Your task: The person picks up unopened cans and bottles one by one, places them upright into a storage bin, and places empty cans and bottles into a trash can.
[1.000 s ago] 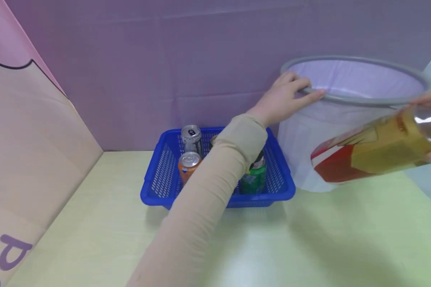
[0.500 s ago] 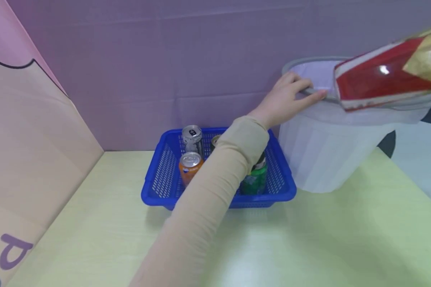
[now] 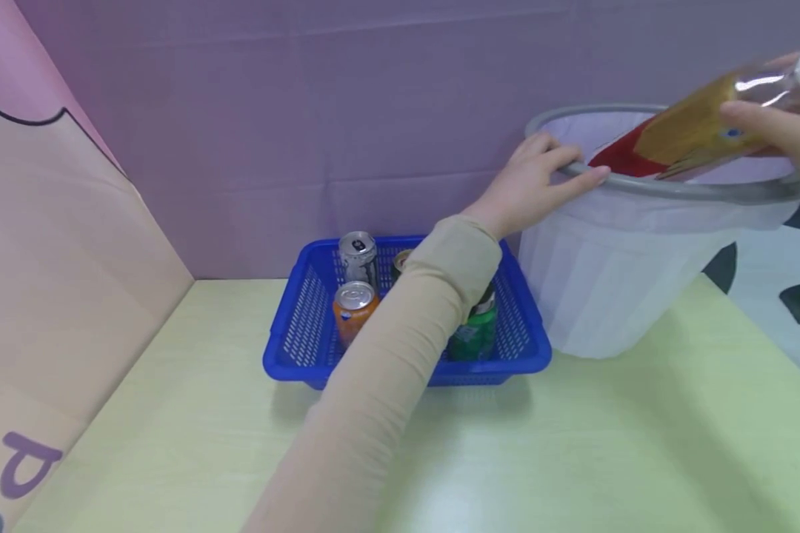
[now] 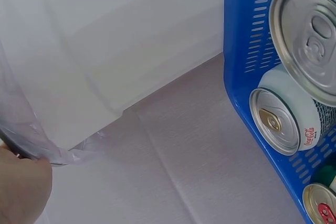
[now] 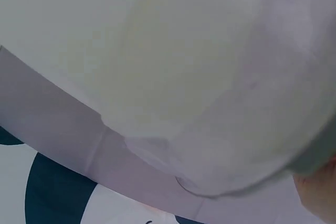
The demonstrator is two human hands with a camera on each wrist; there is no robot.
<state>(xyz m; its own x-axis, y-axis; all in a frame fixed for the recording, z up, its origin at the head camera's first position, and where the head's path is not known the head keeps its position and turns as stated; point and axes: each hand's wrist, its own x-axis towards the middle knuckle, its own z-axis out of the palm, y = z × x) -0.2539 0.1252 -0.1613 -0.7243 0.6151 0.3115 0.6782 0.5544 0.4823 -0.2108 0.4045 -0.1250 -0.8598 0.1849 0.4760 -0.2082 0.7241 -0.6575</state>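
Observation:
My left hand (image 3: pixel 530 181) grips the near-left rim of a white trash bin (image 3: pixel 593 289), with its thumb outside and fingers over the edge. In the left wrist view the bin's liner bag (image 4: pixel 26 129) bunches beside that hand. My right hand (image 3: pixel 783 133) holds a clear plastic bottle (image 3: pixel 687 133) with a gold and red label, near its neck. The bottle tilts over the bin's mouth, its red base hidden below the rim. In the right wrist view the hand (image 5: pixel 317 187) shows only at the right edge, next to the grey rim.
Left of the bin stands a blue basket (image 3: pixel 280 366) with several cans: a silver can (image 3: pixel 360 259), an orange can (image 3: pixel 353 314), a green can (image 3: pixel 475 333) and a white Coca-Cola can (image 4: pixel 283 111). My left sleeve (image 3: pixel 400 355) crosses over it. A purple backdrop (image 3: pixel 240 148) rises behind.
My right hand has raised the bottle from in front of the bin, over its rim, and lowered its base into the mouth. My left hand stays on the rim.

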